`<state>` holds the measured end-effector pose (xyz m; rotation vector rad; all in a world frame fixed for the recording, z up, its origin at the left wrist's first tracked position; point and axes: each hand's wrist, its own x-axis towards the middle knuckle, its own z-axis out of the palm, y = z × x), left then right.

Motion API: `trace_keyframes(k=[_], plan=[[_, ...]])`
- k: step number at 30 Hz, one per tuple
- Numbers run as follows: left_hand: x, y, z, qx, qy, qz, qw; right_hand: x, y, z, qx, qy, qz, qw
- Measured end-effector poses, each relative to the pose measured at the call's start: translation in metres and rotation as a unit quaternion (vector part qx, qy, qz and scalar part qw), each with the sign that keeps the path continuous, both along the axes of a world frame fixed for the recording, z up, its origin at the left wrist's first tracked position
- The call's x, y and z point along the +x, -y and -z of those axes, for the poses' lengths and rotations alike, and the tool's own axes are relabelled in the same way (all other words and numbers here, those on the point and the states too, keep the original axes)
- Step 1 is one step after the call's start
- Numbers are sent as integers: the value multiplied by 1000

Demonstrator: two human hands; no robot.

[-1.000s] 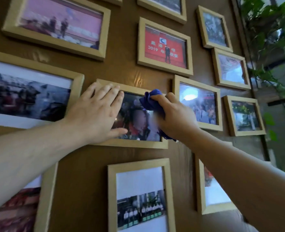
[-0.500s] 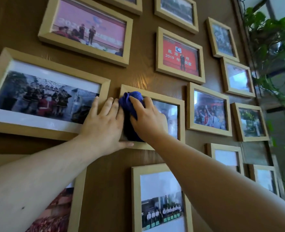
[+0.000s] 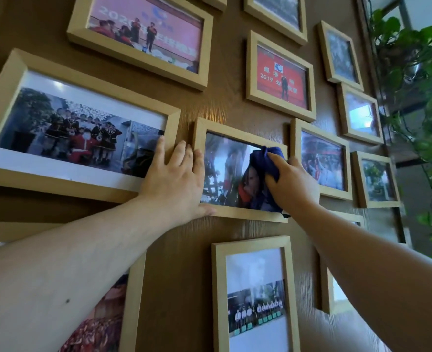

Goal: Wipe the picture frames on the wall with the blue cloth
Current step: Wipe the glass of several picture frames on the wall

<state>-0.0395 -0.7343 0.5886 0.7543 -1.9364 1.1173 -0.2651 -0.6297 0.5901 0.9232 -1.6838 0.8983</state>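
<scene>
Head view: left hand lies flat, open, steadying the small light-wood picture frame; right hand presses the bunched blue cloth on its glass. Best wipe with even strokes into corners.

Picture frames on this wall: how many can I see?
At least 13 frames: three along the top, the red one, three stacked on the right, the large left one, the centre frame under the blue cloth, its right neighbour, and three below. The arms may hide more.

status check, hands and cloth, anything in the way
Left hand flat, bracing centre frame at its left edge. Right hand pressing blue cloth on the glass, right side. Nothing in the way.
</scene>
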Motion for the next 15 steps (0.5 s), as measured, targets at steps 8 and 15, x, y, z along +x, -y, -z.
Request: trace_keyframes(k=[8, 15], plan=[[0, -4, 1, -18, 0, -14, 1000, 64, 24, -2, 97, -154, -95, 979], [-2, -3, 1, -24, 4, -21, 999, 33, 3, 3, 126, -176, -29, 976]])
